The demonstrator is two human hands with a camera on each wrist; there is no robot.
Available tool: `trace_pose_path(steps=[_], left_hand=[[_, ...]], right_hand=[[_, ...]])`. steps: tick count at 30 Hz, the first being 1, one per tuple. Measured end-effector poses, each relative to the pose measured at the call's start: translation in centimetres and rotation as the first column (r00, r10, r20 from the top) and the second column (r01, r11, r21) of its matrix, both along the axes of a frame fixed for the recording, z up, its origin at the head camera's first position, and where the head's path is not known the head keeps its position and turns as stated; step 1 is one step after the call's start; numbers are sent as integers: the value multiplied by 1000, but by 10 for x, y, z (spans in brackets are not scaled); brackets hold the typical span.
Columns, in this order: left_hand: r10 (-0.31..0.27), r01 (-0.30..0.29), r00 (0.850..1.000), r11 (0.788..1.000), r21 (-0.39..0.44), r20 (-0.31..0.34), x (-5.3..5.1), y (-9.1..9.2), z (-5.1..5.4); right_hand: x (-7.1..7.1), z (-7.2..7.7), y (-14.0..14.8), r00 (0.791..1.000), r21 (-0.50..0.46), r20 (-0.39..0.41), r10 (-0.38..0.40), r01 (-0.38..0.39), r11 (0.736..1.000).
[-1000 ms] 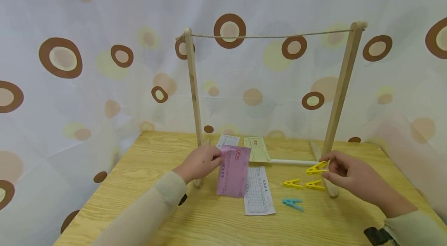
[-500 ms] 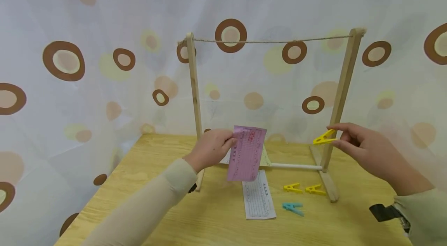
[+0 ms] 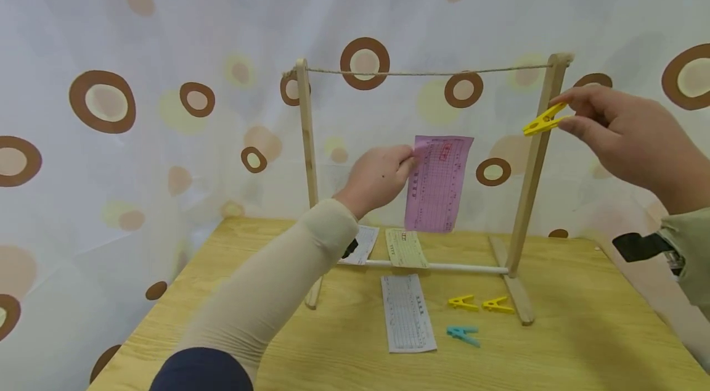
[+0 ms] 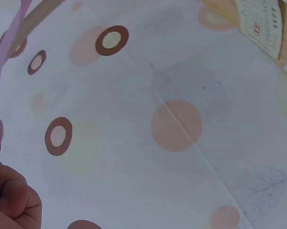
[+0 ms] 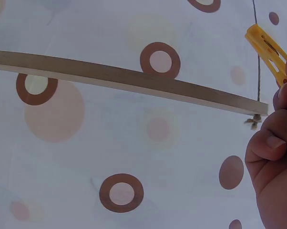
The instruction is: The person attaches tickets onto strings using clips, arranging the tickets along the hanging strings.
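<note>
My left hand [image 3: 379, 176] pinches a pink printed slip [image 3: 439, 184] by its left edge near the top. The slip hangs upright in the air, below the string [image 3: 410, 74] and apart from it. In the left wrist view only an edge of the pink slip [image 4: 7, 47] shows. Beside the right post, my right hand [image 3: 632, 138] holds a yellow clothespin [image 3: 543, 121] between thumb and fingers, its nose pointing left. The right wrist view also shows that yellow clothespin [image 5: 267, 50] in the fingertips, seemingly with its nose shut.
A wooden frame with a left post [image 3: 307, 138] and right post [image 3: 535, 181] stands on the table [image 3: 222, 280], joined low by a white rod [image 3: 466, 267]. A yellow slip [image 3: 407, 248] and white slips [image 3: 409, 314] lie there, near two yellow clothespins [image 3: 463, 303] and a blue clothespin [image 3: 463, 335].
Both hands have risen from near the table, the left also moving right with the pink slip. The yellow clothespin has come up with the right hand to the upper part of the right post.
</note>
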State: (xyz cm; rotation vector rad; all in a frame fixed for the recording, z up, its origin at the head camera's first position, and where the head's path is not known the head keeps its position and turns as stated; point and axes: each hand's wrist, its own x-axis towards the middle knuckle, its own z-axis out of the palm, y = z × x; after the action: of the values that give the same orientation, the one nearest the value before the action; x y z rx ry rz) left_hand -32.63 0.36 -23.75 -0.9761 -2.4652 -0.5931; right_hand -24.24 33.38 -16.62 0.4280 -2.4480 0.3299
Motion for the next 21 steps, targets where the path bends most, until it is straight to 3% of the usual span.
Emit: trace_pose_path(steps=[7,15,21], left_hand=[[5,-4,999,1000,20,-39,-5,33,17],[45,-45,999,999,2,4,-12,61,31],[66,-66,997,998,4,37,-17,79,41]], right_hand=[[-7,42,-3,1000,54,-12,-12,13,998],[-21,84,-10,999,194,-16,-36,39,980],[-32,103,-16,998,216,6,-56,53,975]])
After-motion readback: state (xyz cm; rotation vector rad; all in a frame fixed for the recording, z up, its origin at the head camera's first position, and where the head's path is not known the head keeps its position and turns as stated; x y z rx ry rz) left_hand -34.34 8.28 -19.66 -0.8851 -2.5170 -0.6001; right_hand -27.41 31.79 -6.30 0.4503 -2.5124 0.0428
